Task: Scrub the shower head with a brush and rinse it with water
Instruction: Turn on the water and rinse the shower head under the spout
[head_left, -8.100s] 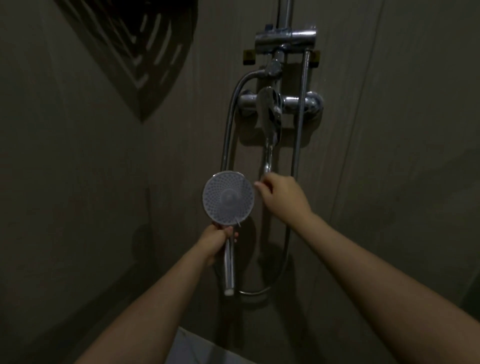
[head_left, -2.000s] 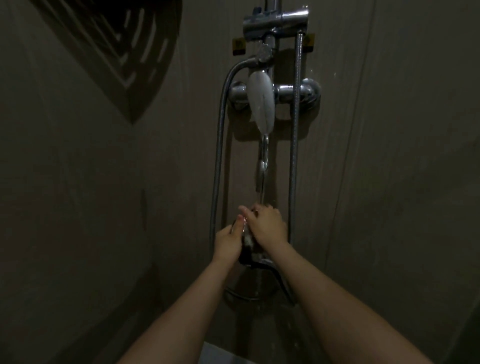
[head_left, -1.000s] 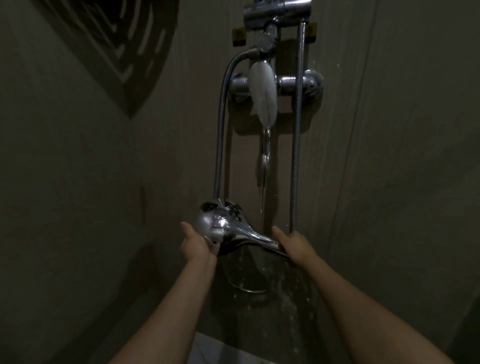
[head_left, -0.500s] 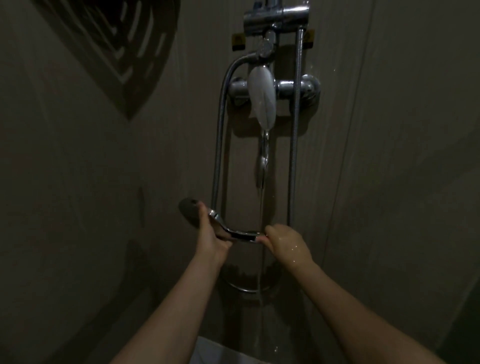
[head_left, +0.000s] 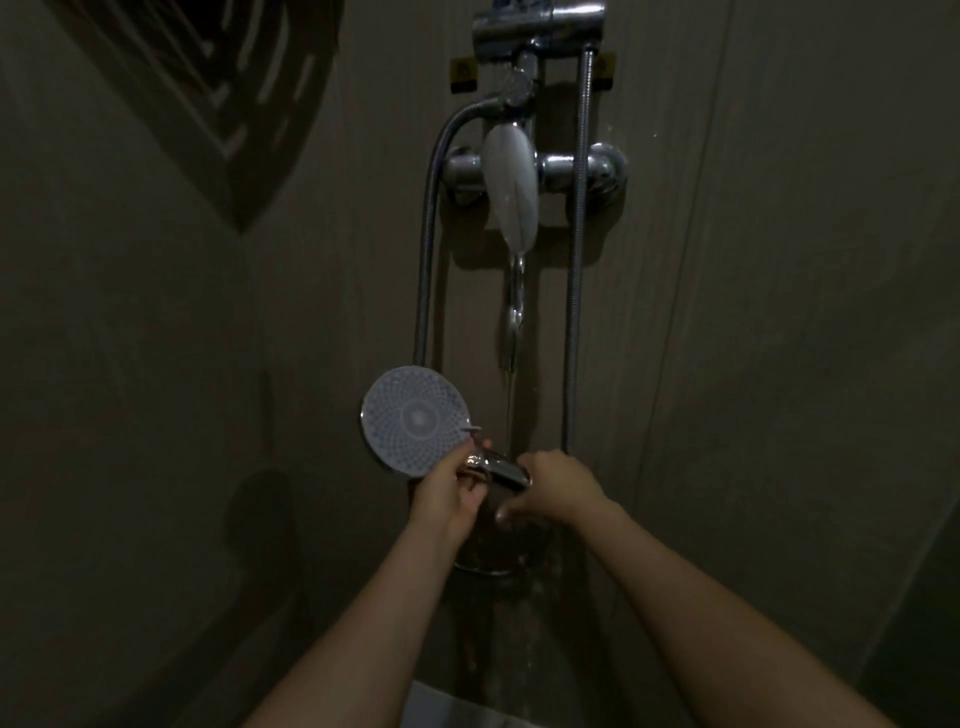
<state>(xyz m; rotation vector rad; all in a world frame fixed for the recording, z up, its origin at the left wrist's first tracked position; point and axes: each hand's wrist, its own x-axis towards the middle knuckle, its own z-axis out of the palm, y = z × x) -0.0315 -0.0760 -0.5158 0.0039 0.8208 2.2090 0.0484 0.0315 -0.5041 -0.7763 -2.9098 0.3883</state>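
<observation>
Facing up: round, seemingly wet shower head (head_left: 415, 420)

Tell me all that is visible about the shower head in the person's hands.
The shower head is a round disc with a pale face of many small nozzle holes around a plain centre, turned toward the camera. Its shiny chrome handle runs down to the right. The left hand grips the neck below the disc; the right hand holds the handle's end. A thin water stream falls beside it.

Both hands' grip (head_left: 452, 493) (head_left: 558, 486) curled, close together
</observation>
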